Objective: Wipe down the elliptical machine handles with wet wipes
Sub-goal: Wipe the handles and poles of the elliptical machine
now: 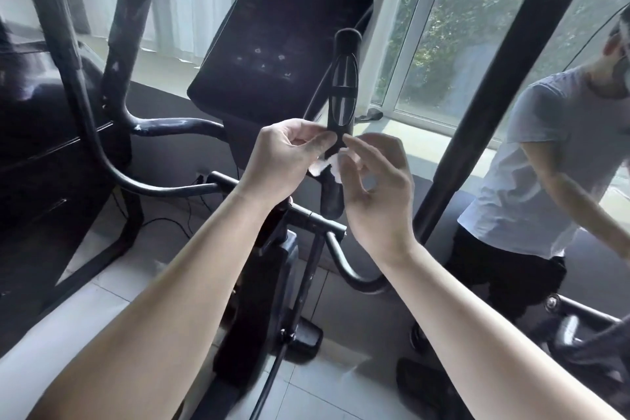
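A black elliptical machine fills the view, with its console (272, 44) at the centre. The right fixed handle (342, 89) rises upright with a silver sensor strip on it. A small white wet wipe (325, 165) is pinched against the lower part of that handle. My left hand (283, 160) grips the wipe from the left with thumb and fingers. My right hand (375, 187) touches the wipe's right side with its fingertips, the other fingers spread. The left fixed handle (126, 44) stands apart at the upper left and looks scuffed.
A long moving arm bar (85, 106) curves down at the left. A thick black pole (504, 92) slants up at the right. A person in a white T-shirt (552, 160) stands at the far right by the window. Cables lie on the tiled floor (112, 280).
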`<state>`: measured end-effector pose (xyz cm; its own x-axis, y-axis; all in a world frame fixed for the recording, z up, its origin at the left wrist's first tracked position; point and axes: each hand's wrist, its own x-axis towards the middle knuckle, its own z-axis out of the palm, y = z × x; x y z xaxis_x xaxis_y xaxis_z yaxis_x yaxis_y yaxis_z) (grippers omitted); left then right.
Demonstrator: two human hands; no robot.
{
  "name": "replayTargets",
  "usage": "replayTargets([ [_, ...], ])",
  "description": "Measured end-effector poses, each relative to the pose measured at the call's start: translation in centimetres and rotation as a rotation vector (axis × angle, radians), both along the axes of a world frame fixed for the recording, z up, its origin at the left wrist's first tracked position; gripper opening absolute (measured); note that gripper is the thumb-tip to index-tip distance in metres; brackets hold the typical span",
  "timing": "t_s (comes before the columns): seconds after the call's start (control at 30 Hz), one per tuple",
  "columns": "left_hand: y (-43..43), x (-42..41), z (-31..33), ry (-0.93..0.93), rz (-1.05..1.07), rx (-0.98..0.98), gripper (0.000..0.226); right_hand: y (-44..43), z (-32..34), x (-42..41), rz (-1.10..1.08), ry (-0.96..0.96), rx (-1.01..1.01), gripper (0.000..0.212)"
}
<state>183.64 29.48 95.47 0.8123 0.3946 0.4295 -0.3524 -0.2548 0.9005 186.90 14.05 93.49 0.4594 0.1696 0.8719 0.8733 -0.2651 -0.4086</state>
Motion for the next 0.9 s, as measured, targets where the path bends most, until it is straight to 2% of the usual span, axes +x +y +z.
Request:
replayTargets([
  [0.1,-0.1,0.0,0.0,-0.004,-0.001,-0.029,0.015,0.5,0.0,0.3,-0.058,-0.043,0.01,0.026],
  [0.23,-0.1,0.1,0.0,0.005,0.013,-0.026,0.015,0.8,-0.5,1.1,-0.039,-0.099,0.0,0.009],
  [0.37,-0.1,0.1,-0.1,0.003,0.008,-0.041,0.013,0.9,-1.0,1.5,-0.061,-0.169,-0.063,0.007],
  [0.73,-0.3,-0.3,-0.8,-0.026,-0.002,-0.03,0.009,-0.7,-4.7,0.5,-0.015,-0.114,-0.132,0.017],
  [0.9,-0.1,-0.7,-0.9,-0.022,-0.011,-0.021,0.011,-2.1,-6.2,-0.2,-0.003,-0.023,-0.209,0.019],
])
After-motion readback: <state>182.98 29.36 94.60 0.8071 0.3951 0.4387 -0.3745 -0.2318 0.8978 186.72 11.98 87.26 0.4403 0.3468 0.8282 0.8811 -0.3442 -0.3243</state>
